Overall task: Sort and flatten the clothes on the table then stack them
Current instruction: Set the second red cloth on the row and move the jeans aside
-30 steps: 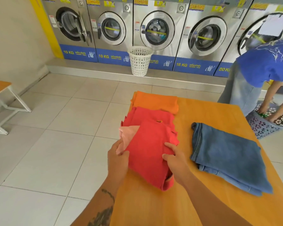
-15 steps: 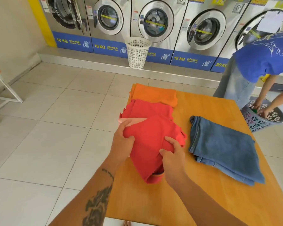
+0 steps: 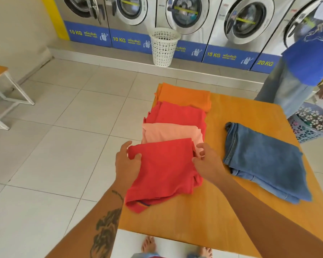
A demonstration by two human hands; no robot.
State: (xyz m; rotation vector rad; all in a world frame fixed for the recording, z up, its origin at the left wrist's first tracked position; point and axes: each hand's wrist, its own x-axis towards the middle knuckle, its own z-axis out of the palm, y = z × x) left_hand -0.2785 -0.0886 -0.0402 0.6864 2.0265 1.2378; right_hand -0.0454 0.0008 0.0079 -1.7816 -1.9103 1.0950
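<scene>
From the head camera I first check the containers: a white lattice basket (image 3: 164, 47) stands on the floor at top centre, against the blue base panels of the washing machines (image 3: 183, 13), and I cannot tell what it holds; a pale blue perforated laundry basket (image 3: 312, 123) sits at the right edge of the frame beside the table, with a little dark and green cloth showing through its rim. A second person (image 3: 306, 64) in a blue shirt bends over it at upper right. On the orange wooden table (image 3: 213, 211) in the lower centre, my left hand (image 3: 128, 164) pinches the upper left corner of the red garment (image 3: 162, 174) between thumb and fingers, and my right hand (image 3: 206, 159) pinches its upper right corner the same way. That garment lies nearest me, its far edge overlapping a pink folded piece (image 3: 172, 132), which lies on another red piece (image 3: 177, 113), with an orange folded piece (image 3: 185, 95) at the far edge. Folded blue jeans (image 3: 263, 159) lie apart to the right. The floor is pale tile (image 3: 63, 146); a white-legged bench (image 3: 2, 86) shows at left, and bare feet at the bottom edge.
</scene>
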